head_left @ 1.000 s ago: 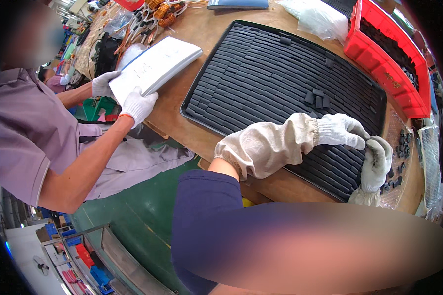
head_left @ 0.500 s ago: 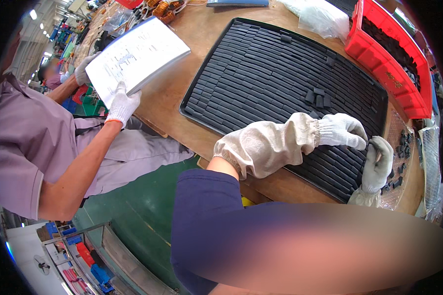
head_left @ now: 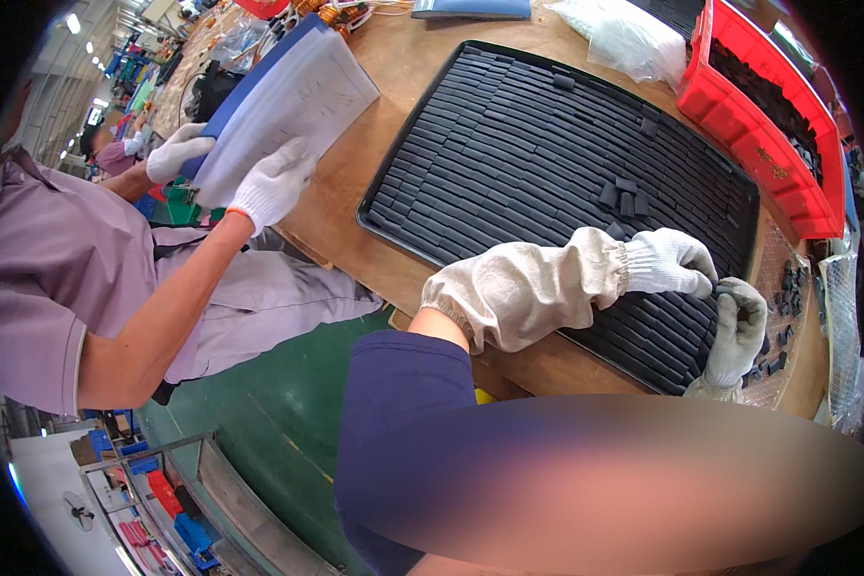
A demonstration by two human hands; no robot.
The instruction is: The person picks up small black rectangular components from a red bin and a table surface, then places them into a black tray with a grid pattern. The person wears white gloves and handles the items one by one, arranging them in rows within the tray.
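My left hand (head_left: 674,261), in a white knit glove with a beige sleeve cover, reaches over the right part of a black tray (head_left: 363,209). Its thumb and fingers are pinched together at the tray's right side. Facing it, my right hand (head_left: 736,334), also gloved, has its fingers curled and its fingertips meeting the left hand's. A small black piece (head_left: 717,288) shows between the fingertips, mostly hidden by them. Rows of narrow black blocks (head_left: 509,163) fill the tray. Several loose blocks (head_left: 627,197) lie on top of the rows.
Black pieces fill a red bin (head_left: 768,144) at the far right. More loose pieces (head_left: 789,288) lie on bubble wrap beside the tray. Clear plastic bags (head_left: 624,34) sit behind it. On my left, a co-worker in white gloves holds a blue folder of papers (head_left: 288,106) over the table (head_left: 331,192).
The co-worker has tilted the papers up, showing the folder's blue cover, and shifted both hands. My hands stay together at the tray's right side, with only slight finger movement.
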